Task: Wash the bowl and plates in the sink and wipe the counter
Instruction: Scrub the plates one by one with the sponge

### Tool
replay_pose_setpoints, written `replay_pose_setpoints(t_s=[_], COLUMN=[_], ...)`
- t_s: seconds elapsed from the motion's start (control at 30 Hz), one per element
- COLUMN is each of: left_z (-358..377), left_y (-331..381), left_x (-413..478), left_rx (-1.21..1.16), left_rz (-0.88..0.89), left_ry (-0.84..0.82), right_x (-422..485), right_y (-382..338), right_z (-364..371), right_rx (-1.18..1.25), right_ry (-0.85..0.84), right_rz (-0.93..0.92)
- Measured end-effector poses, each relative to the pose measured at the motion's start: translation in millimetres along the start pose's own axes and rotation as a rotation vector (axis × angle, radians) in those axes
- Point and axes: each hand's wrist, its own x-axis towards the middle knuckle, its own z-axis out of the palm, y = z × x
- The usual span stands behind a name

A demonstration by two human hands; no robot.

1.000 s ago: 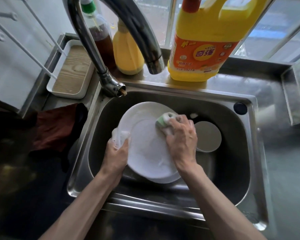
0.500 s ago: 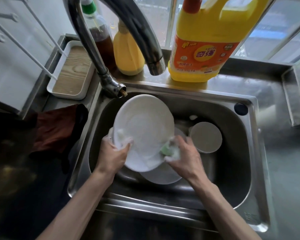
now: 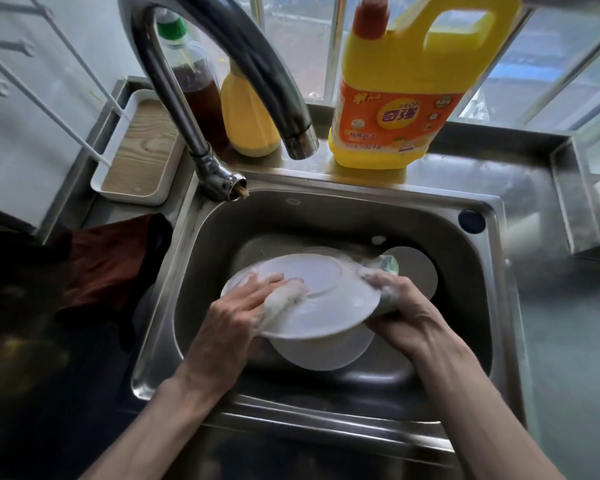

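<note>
Plate (image 3: 326, 306) is held underside up over the sink (image 3: 326, 220), its rim gripped by the left hand (image 3: 236, 313), so the sponge (image 3: 386, 266), clutched in the curled fingers of the right hand (image 3: 406, 306), reaches its back.

Glossy white plate (image 3: 312, 306) — brushed steel sink (image 3: 326, 216).

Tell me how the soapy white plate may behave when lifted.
Probably slippery: foam coats the plate and the left hand gripping it. Likely rigid and breakable: it looks ceramic, and a second plate lies under it in the steel sink.
</note>
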Motion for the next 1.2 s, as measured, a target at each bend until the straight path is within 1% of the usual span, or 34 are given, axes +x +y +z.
replay_pose_setpoints(t_s=[0.07,0.1,0.2,0.23,0.37,0.4,0.43,0.47,0.53,0.57,0.6,0.63,0.7,0.73,0.77,0.8,0.83,0.9,0.97,1.03,1.2], left_z=[1,1,0,0,3,1,0,-2,-4,-4,-5,-4,3,6,8,9,9,11,9,12,16], left_y=[2,0,-9,-13,-18,-13,-8,-2,6,6,7,7,8,10,12,13,14,14,19,22,26], left_x=[0,-1,-2,-2,1,3,5,6,10,12,15,16,18,19,19,18,17,13,13,11,13], left_rx=[-0.016,-0.028,-0.138,-0.19,-0.387,-0.446,-0.554,-0.74,-1.229,-1.407,-1.515,-1.56,-1.589,-1.618,-1.631,-1.631,-1.608,-1.545,-1.462,-1.418,-1.306], left_rz=[-0.049,-0.126,-0.445,-0.5,-0.553,-0.61,-0.703,-0.803,-1.01,-1.07,-1.102,-1.12,-1.14,-1.163,-1.176,-1.168,-1.142,-1.078,-1.04,-1.002,-0.913], left_ry=[0.044,0.082,0.211,0.232,0.204,0.204,0.228,0.287,0.458,0.485,0.447,0.386,0.316,0.324,0.341,0.355,0.358,0.325,0.262,0.205,0.111], right_x=[0,2,-1,0,3,2,3,1,-3,-4,-5,-5,-7,-7,-7,-6,-3,2,7,11,28], right_y=[-1,-1,3,5,12,14,15,15,13,11,8,4,0,-1,-1,-1,-2,-4,-7,-7,7], right_z=[-4,-7,-8,-10,-17,-20,-24,-27,-32,-36,-39,-42,-44,-43,-41,-38,-36,-33,-28,-16,19], right_rx=[0.0,-0.003,-0.045,-0.05,-0.044,-0.052,-0.075,-0.101,-0.168,-0.202,-0.237,-0.281,-0.369,-0.407,-0.458,-0.532,-0.642,-0.854,-1.007,-1.107,-1.497], right_ry=[0.014,-0.002,-0.069,-0.075,-0.086,-0.079,-0.07,-0.069,-0.082,-0.082,-0.089,-0.104,-0.156,-0.159,-0.121,-0.03,0.099,0.317,0.418,0.431,0.337], right_rz=[-0.014,-0.038,-0.107,-0.125,-0.176,-0.187,-0.206,-0.219,-0.24,-0.247,-0.251,-0.255,-0.267,-0.275,-0.297,-0.331,-0.376,-0.466,-0.554,-0.642,-0.736])
